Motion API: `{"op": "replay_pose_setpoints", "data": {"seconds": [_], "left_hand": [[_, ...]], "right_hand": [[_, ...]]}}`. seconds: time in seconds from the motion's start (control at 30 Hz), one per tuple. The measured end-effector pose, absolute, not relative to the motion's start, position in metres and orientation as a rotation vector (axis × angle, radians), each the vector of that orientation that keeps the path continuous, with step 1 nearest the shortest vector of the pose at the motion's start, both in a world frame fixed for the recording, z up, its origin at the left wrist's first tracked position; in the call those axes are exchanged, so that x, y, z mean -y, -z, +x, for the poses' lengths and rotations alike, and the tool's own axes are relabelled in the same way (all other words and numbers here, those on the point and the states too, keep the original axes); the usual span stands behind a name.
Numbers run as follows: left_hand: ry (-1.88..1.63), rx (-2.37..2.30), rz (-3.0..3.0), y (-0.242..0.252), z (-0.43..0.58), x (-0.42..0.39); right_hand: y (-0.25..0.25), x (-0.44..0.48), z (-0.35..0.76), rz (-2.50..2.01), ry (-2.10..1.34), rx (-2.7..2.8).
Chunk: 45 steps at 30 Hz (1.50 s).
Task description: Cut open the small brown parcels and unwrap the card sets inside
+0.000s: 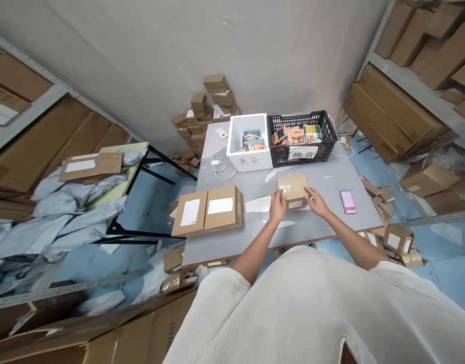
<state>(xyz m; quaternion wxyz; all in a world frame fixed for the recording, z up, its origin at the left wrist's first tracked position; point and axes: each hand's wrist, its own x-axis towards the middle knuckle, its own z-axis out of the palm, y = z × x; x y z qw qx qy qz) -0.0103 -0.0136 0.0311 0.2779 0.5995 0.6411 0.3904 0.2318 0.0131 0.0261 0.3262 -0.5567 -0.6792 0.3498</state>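
Observation:
A small brown cardboard box [295,184] with shiny clear tape on its top sits at the front part of the grey table [217,247]. My left hand [278,206] grips its left front corner, fingers curled against the side. On the opposite side my right hand [316,201] holds the right edge between thumb and fingers. Part of a white label shows on the box's front face. To the left lie two labelled cardboard boxes [223,206], side by side. White paper scraps [258,204] lie between them and my left hand.
Behind the box stand a white foam bin [250,161] and a black plastic crate [300,155], both holding books. A phone [348,201] lies at the right. A white cable [225,177] curls on the table. Grey parcels [76,217] are piled left; shelves of cartons flank both sides.

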Motion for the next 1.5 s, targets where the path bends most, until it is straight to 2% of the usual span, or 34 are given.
{"op": "replay_pose_setpoints", "data": {"seconds": [0.17, 0.4, 0.67, 0.9, 1.03, 1.33, 1.5], "left_hand": [[-0.914, -1.850, 1.859, -0.045, -0.009, 0.015], [-0.672, -1.613, 2.238, -0.072, 0.012, 0.016], [-0.667, -2.078, 1.930, -0.088, 0.006, 0.010], [-0.814, -2.191, 1.686, -0.073, -0.067, 0.014], [-0.900, -2.172, 1.484, -0.057, -0.099, 0.018], [-1.061, -1.944, 1.303, -0.008, -0.060, 0.018], [-0.985, -1.879, 1.197, 0.010, -0.038, 0.036]], "right_hand": [[-0.025, -0.012, 0.233, -1.492, -0.980, 1.737], [-0.031, -0.012, 0.230, -1.429, -1.028, 1.579], [-0.043, -0.020, 0.180, -1.194, -1.271, 1.580], [-0.008, -0.013, 0.169, -1.620, -1.415, 1.551], [0.002, -0.015, 0.168, -1.541, -1.505, 1.472], [-0.004, -0.012, 0.217, -1.642, -0.985, 1.563], [0.001, 0.015, 0.256, -1.652, -0.982, 1.614]]}}
